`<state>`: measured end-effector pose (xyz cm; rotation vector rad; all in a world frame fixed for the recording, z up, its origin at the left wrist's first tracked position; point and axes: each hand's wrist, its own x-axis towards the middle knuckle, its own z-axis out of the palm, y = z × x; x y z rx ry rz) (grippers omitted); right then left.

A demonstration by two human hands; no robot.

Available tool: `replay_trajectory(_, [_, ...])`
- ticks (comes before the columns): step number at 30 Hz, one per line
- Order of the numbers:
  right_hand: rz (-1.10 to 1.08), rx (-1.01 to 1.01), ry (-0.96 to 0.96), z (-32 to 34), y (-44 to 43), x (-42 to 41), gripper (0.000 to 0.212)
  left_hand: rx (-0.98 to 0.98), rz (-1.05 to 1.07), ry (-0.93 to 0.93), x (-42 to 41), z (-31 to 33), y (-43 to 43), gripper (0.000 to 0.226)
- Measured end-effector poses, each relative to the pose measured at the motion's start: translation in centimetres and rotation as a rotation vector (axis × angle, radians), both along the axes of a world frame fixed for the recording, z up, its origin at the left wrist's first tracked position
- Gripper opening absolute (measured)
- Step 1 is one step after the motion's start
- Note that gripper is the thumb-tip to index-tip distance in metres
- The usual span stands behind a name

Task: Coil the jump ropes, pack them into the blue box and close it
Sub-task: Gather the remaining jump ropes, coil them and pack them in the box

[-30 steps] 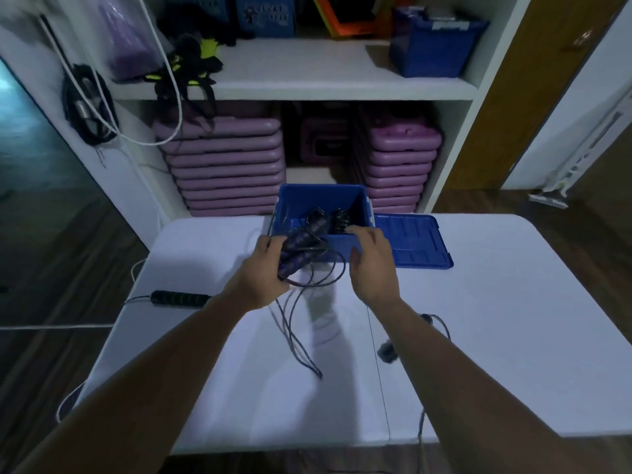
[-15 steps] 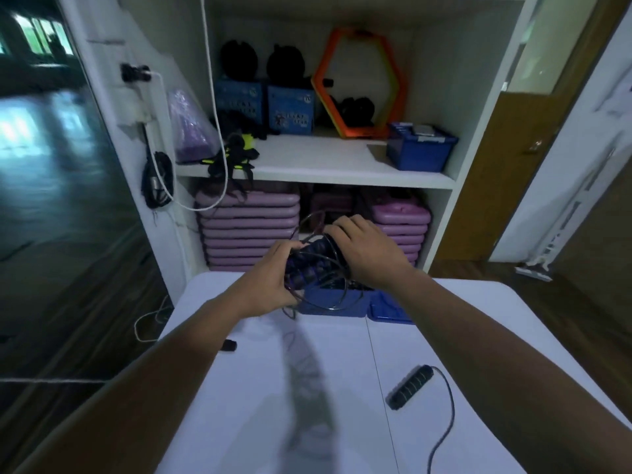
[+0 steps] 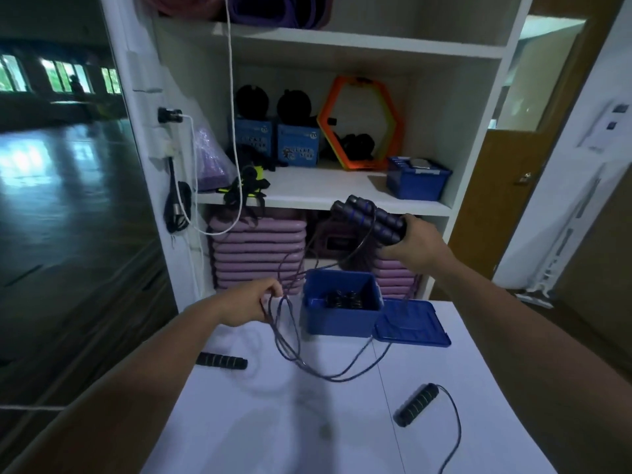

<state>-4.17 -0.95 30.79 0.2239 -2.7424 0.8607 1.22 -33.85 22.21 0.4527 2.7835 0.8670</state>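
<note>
While both bare arms reach up from the bottom of the frame, the scene reads as follows.

Right hand: the right hand point(image 3: 415, 242), right of centre and raised above the box, is clenched around a bundle of dark, purple-banded foam jump-rope handles point(image 3: 371, 218), which stick out up and to the left.

Left hand: the left hand point(image 3: 251, 304), left of centre and lower, has its fingers curled shut around several strands of the thin dark purple rope cord point(image 3: 290, 340).

Cord: it runs from the handles down past the box's left side to the left hand, then hangs in long loops that sag to the table in the middle of the frame.

Box: the open blue plastic box point(image 3: 337, 319) stands at the far end of the white folding table point(image 3: 273, 422), centre of the frame, with dark coiled ropes lying inside.

Lid: the flat blue plastic lid point(image 3: 412, 325) lies on the table touching the box's right side.

Loose handles: a black ribbed foam handle point(image 3: 222, 360) lies on the table's left edge; another black foam handle with yellowish rings point(image 3: 415, 404) lies lower right, its cord trailing to the bottom edge.

Background: a white shelf unit point(image 3: 342, 189) behind the table holds stacked lilac step boards point(image 3: 256, 251), an orange hexagon frame point(image 3: 359, 123) and a second small blue bin point(image 3: 417, 179).
</note>
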Motion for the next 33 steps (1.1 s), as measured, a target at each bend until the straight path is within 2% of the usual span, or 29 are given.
replay_trajectory(4, [0.043, 0.079, -0.094, 1.2, -0.9, 1.0, 0.047, -0.081, -0.106, -0.134, -0.6, 2.9, 0.8, 0.084])
replay_trajectory(7, [0.099, 0.266, -0.195, 2.1, -1.5, 1.5, 0.048, -0.246, -0.166, -0.337, -0.8, 6.1, 0.9, 0.096])
replay_trajectory(9, [0.146, 0.323, -0.225, 2.3, -1.7, 1.8, 0.053, -0.299, -0.202, -0.403, -0.5, 8.1, 1.4, 0.094])
replay_trajectory(11, [0.184, 0.361, -0.219, 2.3, -1.9, 2.0, 0.054, -0.286, -0.229, -0.257, -0.3, 9.7, 2.1, 0.072])
replay_trajectory(14, [0.221, 0.424, -0.215, 2.5, -2.4, 2.4, 0.052, -0.090, -0.149, 0.163, -0.4, 11.4, 3.0, 0.027])
replay_trajectory(16, [0.245, 0.476, -0.199, 2.7, -3.0, 2.6, 0.054, 0.013, -0.086, 0.333, -0.5, 11.9, 4.0, 0.027])
replay_trajectory(18, [0.265, 0.491, -0.171, 2.8, -3.6, 2.8, 0.056, 0.012, -0.081, 0.346, -0.4, 12.1, 5.5, 0.041])
replay_trajectory(21, [0.266, 0.486, -0.131, 3.2, -4.3, 3.2, 0.056, -0.174, -0.117, 0.370, -0.3, 11.6, 7.2, 0.052])
replay_trajectory(23, [0.259, 0.492, -0.106, 3.3, -4.3, 3.2, 0.057, -0.227, -0.128, 0.464, -0.4, 11.1, 7.2, 0.044])
replay_trajectory(31, [0.241, 0.411, -0.040, 3.3, -3.9, 3.1, 0.055, -0.168, -0.238, 0.655, -0.3, 10.6, 6.0, 0.010])
replay_trajectory(33, [0.241, 0.391, -0.048, 3.3, -3.7, 2.9, 0.055, -0.216, -0.246, 0.662, -0.5, 10.7, 5.4, 0.010])
